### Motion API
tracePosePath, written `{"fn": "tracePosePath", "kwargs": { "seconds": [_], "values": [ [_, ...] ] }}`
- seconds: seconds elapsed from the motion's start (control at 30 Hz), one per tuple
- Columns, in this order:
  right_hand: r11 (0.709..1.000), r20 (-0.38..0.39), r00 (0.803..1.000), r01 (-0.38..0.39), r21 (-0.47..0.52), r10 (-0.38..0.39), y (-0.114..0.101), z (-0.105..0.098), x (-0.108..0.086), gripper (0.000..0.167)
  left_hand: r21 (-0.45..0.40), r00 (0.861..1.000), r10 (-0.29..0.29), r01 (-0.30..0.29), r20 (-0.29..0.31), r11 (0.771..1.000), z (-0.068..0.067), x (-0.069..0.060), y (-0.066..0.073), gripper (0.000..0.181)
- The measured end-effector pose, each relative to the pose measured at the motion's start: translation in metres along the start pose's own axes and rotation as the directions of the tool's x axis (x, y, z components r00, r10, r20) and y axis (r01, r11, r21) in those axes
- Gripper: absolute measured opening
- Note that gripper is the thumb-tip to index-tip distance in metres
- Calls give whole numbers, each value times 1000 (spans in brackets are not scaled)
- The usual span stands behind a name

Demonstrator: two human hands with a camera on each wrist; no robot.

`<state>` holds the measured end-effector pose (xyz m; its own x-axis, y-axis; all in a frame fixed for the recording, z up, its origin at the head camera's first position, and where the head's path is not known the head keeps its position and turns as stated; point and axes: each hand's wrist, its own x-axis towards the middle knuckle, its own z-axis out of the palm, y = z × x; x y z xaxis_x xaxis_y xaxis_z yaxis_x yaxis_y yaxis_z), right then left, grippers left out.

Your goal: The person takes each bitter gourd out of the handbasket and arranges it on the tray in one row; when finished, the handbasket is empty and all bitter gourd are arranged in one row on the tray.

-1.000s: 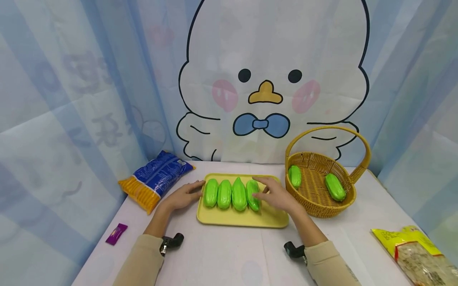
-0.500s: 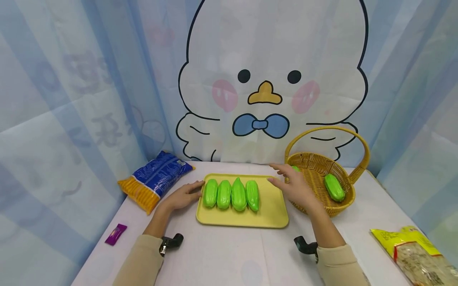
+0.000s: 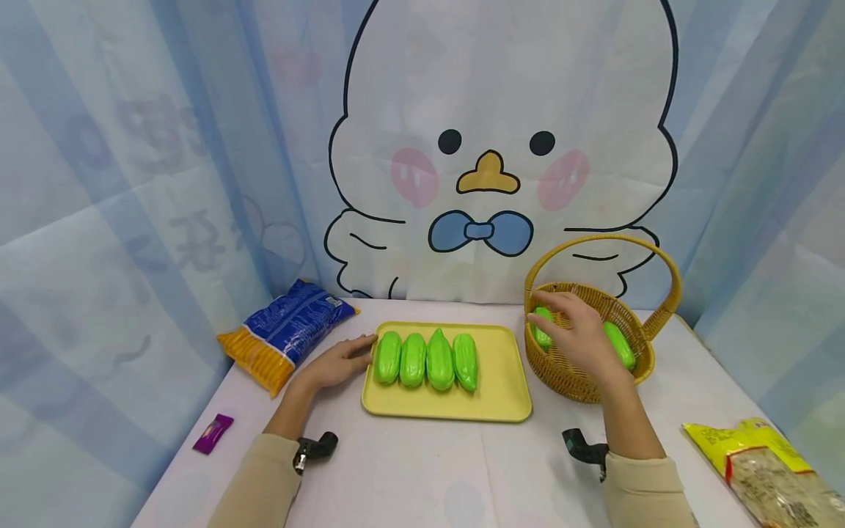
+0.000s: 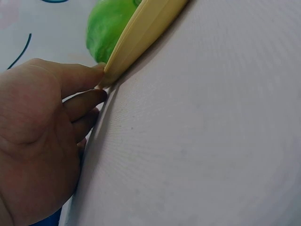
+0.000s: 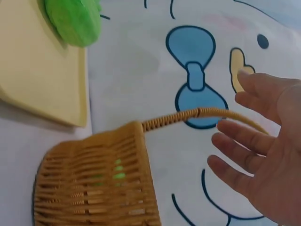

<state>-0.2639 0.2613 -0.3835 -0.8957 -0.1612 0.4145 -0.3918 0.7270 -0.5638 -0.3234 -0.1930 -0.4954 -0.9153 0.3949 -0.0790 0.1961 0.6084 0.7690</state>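
Note:
My left hand [image 3: 339,363] touches the left rim of a yellow tray [image 3: 498,370], its fingers fairly straight; the left wrist view shows the thumb [image 4: 82,79] against the rim. Several glossy green, cucumber-like vegetables [image 3: 440,361] lie side by side on the tray's left and middle. Above the wicker basket [image 3: 568,385] hovers my right hand [image 3: 584,341], fingers spread, holding nothing. Inside the basket lie a green vegetable [image 3: 542,328] at the left and another green vegetable [image 3: 619,345] at the right, both partly behind the hand. The right wrist view shows the hand beside the basket's handle [image 5: 178,117].
A blue and orange bag [image 3: 290,330] lies left of the tray. Nearer on the left is a small purple packet [image 3: 213,433]. A yellow, partly see-through bag [image 3: 766,469] sits at the right front. A printed curtain [image 3: 488,271] stands behind the table.
My right hand has left the rightmost vegetable on the tray and moved right, over the basket. That vegetable now lies straighter beside the others. My left hand has stayed at the tray's rim.

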Motion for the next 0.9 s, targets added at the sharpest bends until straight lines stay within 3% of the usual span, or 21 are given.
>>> {"fn": "tracePosePath", "kwargs": {
  "seconds": [0.37, 0.9],
  "values": [
    [991, -18, 993, -121, -61, 120, 28, -21, -6, 54, -3, 1000, -5, 5, -6, 1000, 1, 0, -1, 59],
    [960, -38, 973, -229, -163, 226, 72, -22, -12, 61, 5, 1000, -19, 19, -14, 1000, 1, -1, 1, 58]
  ]
}}
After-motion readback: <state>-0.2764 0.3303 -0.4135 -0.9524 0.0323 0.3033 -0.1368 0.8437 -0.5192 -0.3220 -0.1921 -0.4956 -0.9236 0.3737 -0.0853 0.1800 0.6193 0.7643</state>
